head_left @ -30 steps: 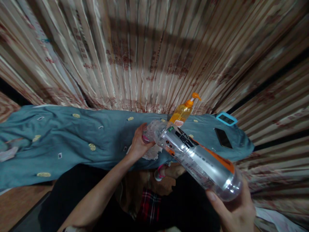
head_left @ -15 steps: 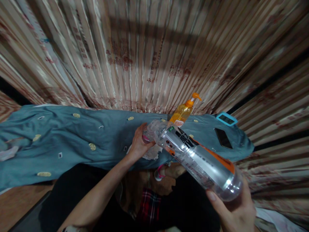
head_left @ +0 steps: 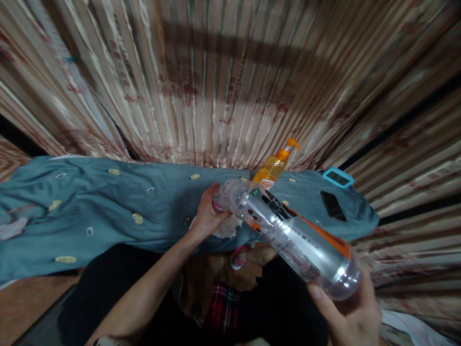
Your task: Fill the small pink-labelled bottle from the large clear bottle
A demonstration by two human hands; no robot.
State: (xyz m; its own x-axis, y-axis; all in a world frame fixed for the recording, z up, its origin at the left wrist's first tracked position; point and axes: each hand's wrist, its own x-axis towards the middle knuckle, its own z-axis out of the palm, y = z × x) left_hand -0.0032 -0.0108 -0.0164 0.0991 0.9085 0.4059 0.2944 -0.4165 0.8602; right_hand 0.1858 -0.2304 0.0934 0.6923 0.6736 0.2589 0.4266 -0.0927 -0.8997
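Note:
A large clear plastic bottle (head_left: 306, 240) with a silver and orange label lies slantwise in the air between my hands. My right hand (head_left: 351, 312) is closed around its rounded base, thumb on the near side. At the upper-left end, my left hand (head_left: 208, 216) grips the clear narrow end. Something pink shows by those fingers; whether it is a cap or another part I cannot tell. Under the left hand, a crumpled whitish tissue-like piece (head_left: 230, 228) lies on the cloth. Just behind the bottle stands a pump bottle (head_left: 272, 168) of amber liquid with an orange pump head.
A teal patterned cloth (head_left: 108, 206) covers the long surface ahead. At its right end are a blue-framed digital clock (head_left: 338, 178) and a dark phone (head_left: 333, 205). A pleated curtain (head_left: 216, 86) hangs behind. A whitish crumpled item (head_left: 13, 228) lies far left.

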